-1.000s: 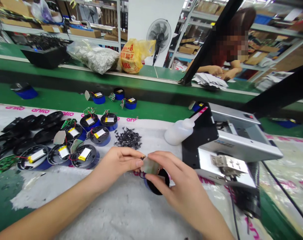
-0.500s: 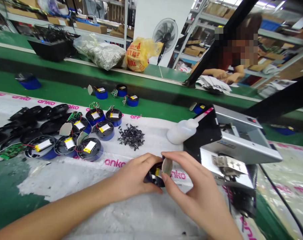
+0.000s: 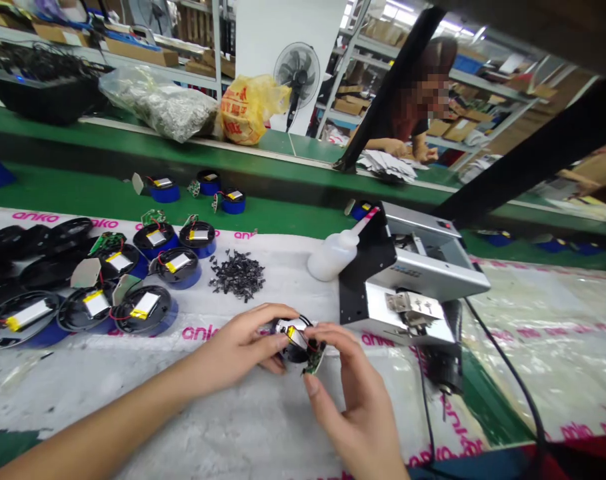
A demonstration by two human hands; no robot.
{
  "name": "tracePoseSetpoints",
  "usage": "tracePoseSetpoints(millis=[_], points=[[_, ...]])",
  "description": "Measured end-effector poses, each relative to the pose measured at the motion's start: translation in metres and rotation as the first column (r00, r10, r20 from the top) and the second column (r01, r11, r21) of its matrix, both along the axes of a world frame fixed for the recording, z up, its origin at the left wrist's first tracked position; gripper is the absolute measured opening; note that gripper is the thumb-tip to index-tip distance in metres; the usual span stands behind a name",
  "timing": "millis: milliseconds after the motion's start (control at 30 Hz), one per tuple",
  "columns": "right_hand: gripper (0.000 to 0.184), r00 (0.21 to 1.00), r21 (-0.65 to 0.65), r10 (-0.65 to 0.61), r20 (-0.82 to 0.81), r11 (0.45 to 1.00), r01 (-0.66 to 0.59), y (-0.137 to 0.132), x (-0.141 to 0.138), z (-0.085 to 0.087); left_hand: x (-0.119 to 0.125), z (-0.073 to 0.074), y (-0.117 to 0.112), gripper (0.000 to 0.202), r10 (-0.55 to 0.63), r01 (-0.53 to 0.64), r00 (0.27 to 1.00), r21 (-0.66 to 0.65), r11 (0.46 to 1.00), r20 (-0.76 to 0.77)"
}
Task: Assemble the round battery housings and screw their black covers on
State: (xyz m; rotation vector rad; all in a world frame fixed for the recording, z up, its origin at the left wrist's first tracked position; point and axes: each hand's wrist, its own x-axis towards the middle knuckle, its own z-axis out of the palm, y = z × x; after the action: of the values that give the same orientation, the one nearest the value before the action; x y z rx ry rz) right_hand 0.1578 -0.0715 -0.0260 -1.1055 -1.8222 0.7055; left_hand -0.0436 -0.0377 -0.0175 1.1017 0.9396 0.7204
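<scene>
My left hand (image 3: pixel 255 340) is closed around a round black-and-blue housing (image 3: pixel 297 351), its thumb over the silver battery (image 3: pixel 299 338) with yellow tape inside. The fingers of my right hand (image 3: pixel 355 373) pinch a small green circuit board (image 3: pixel 314 361) at the housing's right side. Part of the housing is hidden behind my fingers. To the left stand several similar blue housings (image 3: pixel 150 312) with batteries inside and boards on wires. A pile of small black plastic pieces (image 3: pixel 237 275) lies just beyond my left hand.
A white squeeze bottle (image 3: pixel 333 255) with a pink-tipped spout stands beside a silver-and-black machine (image 3: pixel 433 267), whose cable runs down the right. Black round covers (image 3: pixel 57 233) are heaped at far left. Across the bench, a person (image 3: pixel 407 120) handles white sheets (image 3: pixel 390 165).
The board in my right hand has turned, from its pale face to its green component side, and tipped down beside the housing. The view has shifted to the right.
</scene>
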Motion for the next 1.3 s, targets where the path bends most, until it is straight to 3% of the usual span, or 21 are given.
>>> tracePoseSetpoints(millis=[100,233,467,667,833,1033,1200,1300], points=[[0.038,0.999,0.018,0.048,-0.001,0.999,-0.048,0.003,0.001,0.001,0.0,-0.001,0.003,0.035,0.04,-0.04,0.999,-0.032,0.999,-0.002],[0.034,1.0,-0.028,0.016,-0.015,0.999,-0.016,0.006,0.002,0.0,0.0,-0.004,0.005,0.042,0.001,0.0,0.999,-0.03,1.0,0.044],[0.033,0.999,-0.076,0.009,-0.052,0.997,-0.013,0.006,-0.002,-0.002,0.006,-0.005,0.01,0.039,0.061,-0.062,0.998,-0.064,0.996,-0.029],[0.036,0.998,0.056,-0.045,0.046,0.998,0.042,0.006,-0.009,-0.001,0.021,0.0,0.008,0.03,0.172,-0.175,0.983,-0.037,0.984,-0.065],[0.041,0.99,0.217,-0.099,0.105,0.973,0.074,0.002,-0.015,-0.007,0.026,0.005,0.007,0.028,0.187,-0.194,0.975,-0.047,0.98,-0.118],[0.039,0.988,0.231,-0.103,0.113,0.97,0.075,0.002,-0.015,-0.013,0.027,0.01,0.009,0.04,0.207,-0.218,0.969,-0.064,0.974,-0.137],[0.04,0.985,0.21,-0.08,0.152,0.977,0.047,0.007,-0.009,0.0,0.029,0.01,0.01,0.028,0.176,-0.189,0.974,-0.078,0.979,-0.144],[0.042,0.972,0.137,0.014,0.236,0.989,-0.047,0.015,-0.004,0.014,0.029,0.008,0.01,0.023,0.167,-0.174,0.979,-0.057,0.983,-0.114]])
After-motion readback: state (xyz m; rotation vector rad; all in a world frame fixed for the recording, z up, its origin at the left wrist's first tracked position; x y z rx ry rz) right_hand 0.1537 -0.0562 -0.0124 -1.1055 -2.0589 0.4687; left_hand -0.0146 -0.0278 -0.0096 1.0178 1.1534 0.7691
